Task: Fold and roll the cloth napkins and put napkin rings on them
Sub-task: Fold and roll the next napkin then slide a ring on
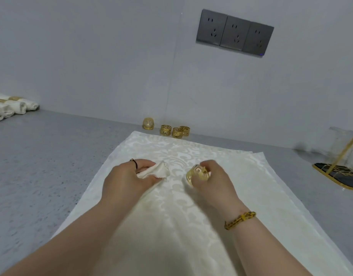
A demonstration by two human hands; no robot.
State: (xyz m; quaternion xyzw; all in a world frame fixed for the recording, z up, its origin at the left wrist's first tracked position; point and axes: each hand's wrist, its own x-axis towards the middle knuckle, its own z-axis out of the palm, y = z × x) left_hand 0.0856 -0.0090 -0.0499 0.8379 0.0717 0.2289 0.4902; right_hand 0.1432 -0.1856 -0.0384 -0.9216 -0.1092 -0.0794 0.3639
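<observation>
My left hand [130,176] grips the end of a rolled cream napkin [160,170], whose tip sticks out toward the right. My right hand [209,178] pinches a gold cut-out napkin ring [197,173] a short gap to the right of that tip, its opening facing the napkin. Both hands hover over flat cream damask napkins [191,152] spread on the grey table [42,166]. The rest of the roll is hidden under my left hand and forearm.
Several spare gold rings [174,130] stand by the wall behind the cloths. Finished rolled napkins with rings [10,108] lie at the far left. A gold wire holder on a dark base [338,172] sits at the right. Grey sockets [234,32] are on the wall.
</observation>
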